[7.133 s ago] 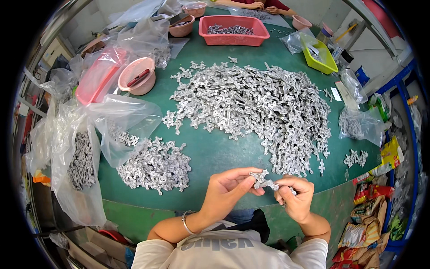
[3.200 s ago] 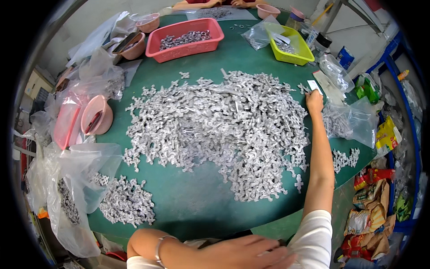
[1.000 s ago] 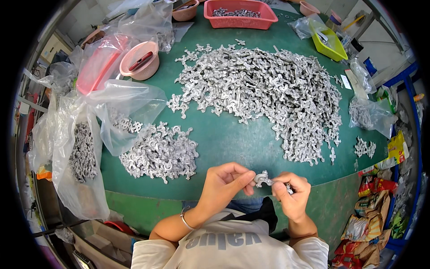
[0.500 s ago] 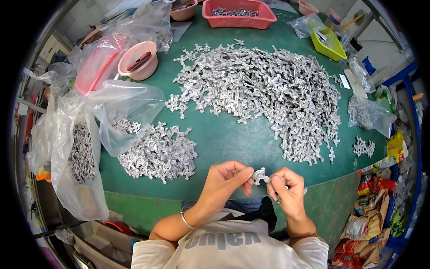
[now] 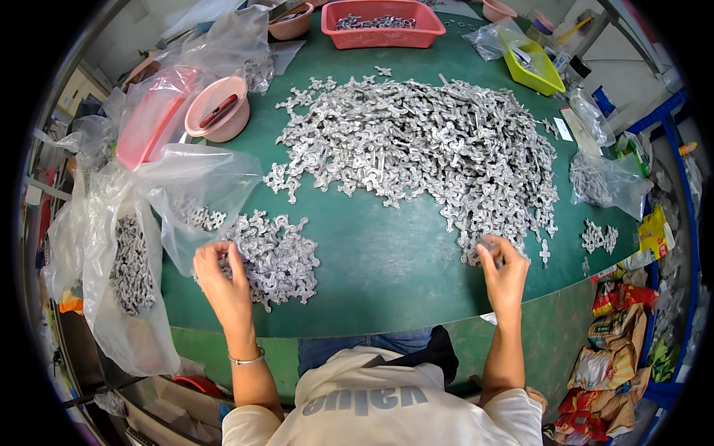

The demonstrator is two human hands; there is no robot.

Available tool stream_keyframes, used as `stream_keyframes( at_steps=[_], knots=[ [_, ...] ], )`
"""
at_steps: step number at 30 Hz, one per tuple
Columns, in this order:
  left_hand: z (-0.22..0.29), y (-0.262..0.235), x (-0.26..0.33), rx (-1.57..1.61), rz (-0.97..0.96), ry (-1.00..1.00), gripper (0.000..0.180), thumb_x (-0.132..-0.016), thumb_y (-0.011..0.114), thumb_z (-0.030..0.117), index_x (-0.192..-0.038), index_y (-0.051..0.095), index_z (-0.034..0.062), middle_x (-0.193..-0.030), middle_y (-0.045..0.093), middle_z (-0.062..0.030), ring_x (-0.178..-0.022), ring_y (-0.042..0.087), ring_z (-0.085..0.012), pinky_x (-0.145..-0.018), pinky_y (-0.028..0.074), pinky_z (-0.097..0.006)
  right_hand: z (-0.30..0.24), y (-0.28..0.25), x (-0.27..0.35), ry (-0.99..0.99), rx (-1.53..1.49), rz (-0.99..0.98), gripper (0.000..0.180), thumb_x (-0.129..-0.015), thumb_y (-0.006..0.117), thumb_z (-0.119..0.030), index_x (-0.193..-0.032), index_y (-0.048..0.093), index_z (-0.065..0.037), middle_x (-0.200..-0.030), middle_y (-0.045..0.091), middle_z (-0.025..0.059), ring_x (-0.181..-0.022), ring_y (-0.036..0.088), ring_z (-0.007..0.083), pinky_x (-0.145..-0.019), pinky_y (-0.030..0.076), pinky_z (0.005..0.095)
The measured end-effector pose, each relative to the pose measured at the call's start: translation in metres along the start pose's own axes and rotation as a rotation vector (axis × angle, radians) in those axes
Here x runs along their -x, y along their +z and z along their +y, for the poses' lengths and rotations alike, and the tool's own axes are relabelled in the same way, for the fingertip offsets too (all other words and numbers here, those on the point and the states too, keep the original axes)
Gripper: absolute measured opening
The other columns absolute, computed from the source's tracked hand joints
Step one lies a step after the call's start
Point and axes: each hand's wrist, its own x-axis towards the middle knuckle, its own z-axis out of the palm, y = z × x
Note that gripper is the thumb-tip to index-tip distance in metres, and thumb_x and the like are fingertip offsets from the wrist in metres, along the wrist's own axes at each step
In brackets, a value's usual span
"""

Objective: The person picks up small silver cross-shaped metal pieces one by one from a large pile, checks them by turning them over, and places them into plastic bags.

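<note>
while your left hand (image 5: pixel 221 280) hovers with fingers spread loosely over the small pile of metal pieces (image 5: pixel 274 256) at the near left of the green table (image 5: pixel 387 260), your right hand (image 5: pixel 504 273) sits at the near edge of the big pile of metal pieces (image 5: pixel 428 149), fingertips curled down onto the pieces there. can't tell if either hand actually has a piece pinched; left looks empty. hands are well apart, one at each pile. small pile lies just beside the open mouth of a clear plastic bag (image 5: pixel 149 223) that hangs over the left table edge with more pieces inside. pink bowl (image 5: pixel 218 109) holding a red tool stands behind the bag, near a pink tray (image 5: pixel 149 126) under plastic wrap. far side: red basket (image 5: pixel 382 22) with some pieces in it, yellow-green tray (image 5: pixel 534 65) to its right. another clear bag with pieces (image 5: pixel 604 182) at the right edge, and a tiny cluster of pieces (image 5: pixel 599 236) near it. bracelet (image 5: pixel 247 360) on your left wrist.
</note>
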Motion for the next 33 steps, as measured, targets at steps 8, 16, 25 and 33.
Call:
stream_keyframes(
  at_steps=[8, 16, 25, 33],
  knots=[
    [0.028, 0.007, 0.003, 0.069, 0.073, 0.064, 0.013, -0.077, 0.055, -0.003, -0.09, 0.055, 0.0002, -0.089, 0.052, -0.0109, -0.083, 0.05, -0.0236, -0.074, 0.04, -0.032, 0.016, 0.022, -0.06, -0.21, 0.483, 0.085, 0.019, -0.073, 0.067, -0.014, -0.087, 0.063, -0.003, -0.057, 0.053, 0.0135, -0.049, 0.048, 0.0285, -0.05, 0.039, 0.0364],
    [0.05, 0.005, 0.016, 0.304, 0.039, 0.059, 0.018, -0.071, 0.057, -0.009, -0.087, 0.058, 0.0009, -0.093, 0.05, -0.0126, -0.085, 0.05, -0.0261, -0.075, 0.041, -0.034, 0.005, 0.021, -0.054, -0.039, 0.038, -0.053, 0.012, -0.072, 0.066, -0.007, -0.079, 0.061, 0.001, -0.055, 0.053, 0.0118, -0.045, 0.048, 0.0202, -0.046, 0.037, 0.0307],
    [0.081, 0.014, 0.028, 0.462, -0.175, 0.177, 0.018, -0.07, 0.058, -0.009, -0.086, 0.059, 0.0001, -0.093, 0.056, -0.0125, -0.087, 0.054, -0.0259, -0.078, 0.042, -0.032, 0.001, 0.014, -0.044, -0.111, 0.261, -0.123, 0.016, -0.075, 0.064, -0.008, -0.09, 0.062, -0.002, -0.059, 0.057, 0.0145, -0.052, 0.054, 0.0286, -0.051, 0.042, 0.0357],
    [0.079, 0.017, 0.032, 0.46, -0.264, 0.153, 0.018, -0.071, 0.058, -0.007, -0.088, 0.059, 0.0, -0.094, 0.055, -0.0126, -0.09, 0.054, -0.0271, -0.08, 0.042, -0.033, -0.009, 0.021, -0.057, -0.06, 0.257, -0.089, 0.025, -0.073, 0.066, -0.011, -0.097, 0.061, -0.003, -0.065, 0.058, 0.0152, -0.057, 0.055, 0.0301, -0.054, 0.042, 0.0377]
  ],
)
